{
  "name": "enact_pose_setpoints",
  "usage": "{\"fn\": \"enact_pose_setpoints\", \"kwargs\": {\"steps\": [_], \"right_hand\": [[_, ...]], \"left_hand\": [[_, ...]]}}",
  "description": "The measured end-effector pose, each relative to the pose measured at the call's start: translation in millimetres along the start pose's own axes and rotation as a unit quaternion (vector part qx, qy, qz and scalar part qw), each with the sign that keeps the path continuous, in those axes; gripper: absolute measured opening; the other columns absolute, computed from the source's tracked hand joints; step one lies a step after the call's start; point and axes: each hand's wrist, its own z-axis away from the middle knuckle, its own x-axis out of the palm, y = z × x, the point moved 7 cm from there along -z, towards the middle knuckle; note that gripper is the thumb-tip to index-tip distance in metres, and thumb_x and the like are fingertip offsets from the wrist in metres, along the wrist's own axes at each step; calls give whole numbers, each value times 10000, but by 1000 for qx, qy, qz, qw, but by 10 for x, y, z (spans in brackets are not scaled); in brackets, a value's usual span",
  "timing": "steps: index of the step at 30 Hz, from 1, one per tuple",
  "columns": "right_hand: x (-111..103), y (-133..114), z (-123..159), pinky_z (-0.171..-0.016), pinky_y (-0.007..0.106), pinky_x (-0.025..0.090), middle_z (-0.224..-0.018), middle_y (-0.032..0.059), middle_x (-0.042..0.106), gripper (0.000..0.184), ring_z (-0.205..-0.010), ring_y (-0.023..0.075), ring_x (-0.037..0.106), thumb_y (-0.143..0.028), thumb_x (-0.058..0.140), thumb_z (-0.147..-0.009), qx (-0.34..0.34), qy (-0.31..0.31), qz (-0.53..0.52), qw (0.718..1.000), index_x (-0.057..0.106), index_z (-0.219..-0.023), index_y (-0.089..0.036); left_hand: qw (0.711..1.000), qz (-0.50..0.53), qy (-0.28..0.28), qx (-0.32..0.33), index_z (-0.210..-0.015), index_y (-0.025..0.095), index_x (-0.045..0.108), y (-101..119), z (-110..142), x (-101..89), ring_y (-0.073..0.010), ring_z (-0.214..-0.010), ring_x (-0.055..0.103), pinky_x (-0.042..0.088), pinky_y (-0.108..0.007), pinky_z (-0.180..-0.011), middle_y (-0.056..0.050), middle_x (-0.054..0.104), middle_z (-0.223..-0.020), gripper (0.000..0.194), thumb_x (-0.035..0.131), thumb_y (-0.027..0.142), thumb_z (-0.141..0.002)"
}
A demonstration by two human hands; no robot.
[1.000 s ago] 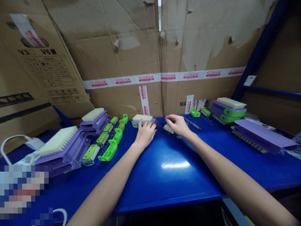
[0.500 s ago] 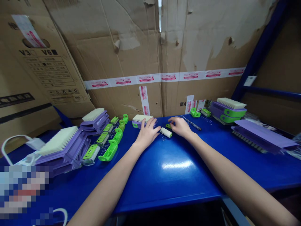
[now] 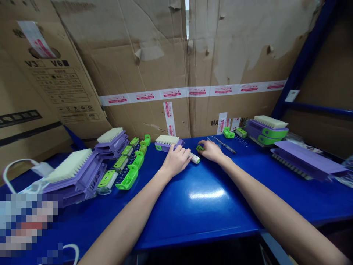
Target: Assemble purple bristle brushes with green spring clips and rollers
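Observation:
My left hand (image 3: 176, 161) is closed with its fingertips on a pale roller-like piece (image 3: 195, 158) with a green end, lying on the blue table. The hand covers that piece's left end. Just behind the hand sits a purple and green brush block (image 3: 167, 141) with cream bristles facing up. My right hand (image 3: 211, 150) pinches a small dark-centred green part (image 3: 200, 148) at its fingertips. Behind the right hand lie a small clear piece (image 3: 211, 138) and a screwdriver (image 3: 229, 148).
On the left, bristled purple blocks (image 3: 72, 164) stand beside rows of green-topped metal pieces (image 3: 120, 163), small screws and bright green brackets (image 3: 130, 177). To the right are stacked brush blocks (image 3: 266, 130) and a purple panel (image 3: 310, 158). Cardboard (image 3: 138, 73) walls the back.
My left hand has come down and closed on the pale roller-like piece, which has turned a little. My right hand has moved slightly and now has the small green part at its fingertips.

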Motion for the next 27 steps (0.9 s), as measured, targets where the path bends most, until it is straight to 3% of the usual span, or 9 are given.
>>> {"fn": "enact_pose_setpoints", "kwargs": {"steps": [5, 10, 12, 16, 20, 27], "right_hand": [[26, -128, 19, -638, 236, 431, -797, 57, 682, 381, -738, 172, 621, -162, 573, -740, -40, -6, -69, 997, 635, -1115, -181], [52, -158, 6, -606, 225, 447, -703, 32, 681, 206, -644, 144, 603, -203, 599, -740, -28, 5, -217, 976, 705, -907, -145], [95, -142, -4, -510, 218, 440, -651, 18, 669, 197, -532, 122, 572, -229, 602, -749, -8, -5, -308, 951, 702, -892, -138], [171, -131, 6, -367, 223, 428, -615, 13, 651, 213, -402, 108, 530, -255, 653, -737, 51, -29, -478, 876, 670, -905, -125], [162, -158, 43, -395, 224, 494, -627, 21, 655, 197, -458, 126, 598, -198, 703, -710, 93, -29, -557, 825, 639, -884, -131], [142, -266, 83, -530, 252, 567, -688, 61, 686, 160, -583, 156, 665, -169, 694, -721, 79, -71, -616, 780, 644, -864, -118]], "left_hand": [[999, -2, -39, -17, -1101, 128, 549, -13, 4, 83, -238, -843, 583, 374, -368, -775, -105, 656, -813, 400, 325, 417, -937], [996, 1, -62, -70, -1139, 125, 530, -86, 16, 135, -236, -844, 612, 391, -339, -759, -114, 672, -835, 424, 340, 441, -931], [994, 6, -58, -91, -1159, 134, 527, -117, 23, 132, -238, -851, 617, 404, -336, -756, -117, 672, -841, 418, 335, 428, -935], [987, 2, -67, -146, -1237, 161, 492, -201, 49, 152, -236, -842, 628, 434, -318, -724, -114, 665, -862, 422, 324, 408, -939], [978, -3, -79, -194, -1286, 203, 454, -271, 78, 170, -223, -814, 641, 459, -289, -654, -104, 639, -928, 413, 319, 386, -941], [969, 12, -100, -227, -1309, 236, 434, -318, 99, 169, -234, -836, 648, 490, -298, -649, -116, 609, -1009, 411, 334, 371, -934]]}}
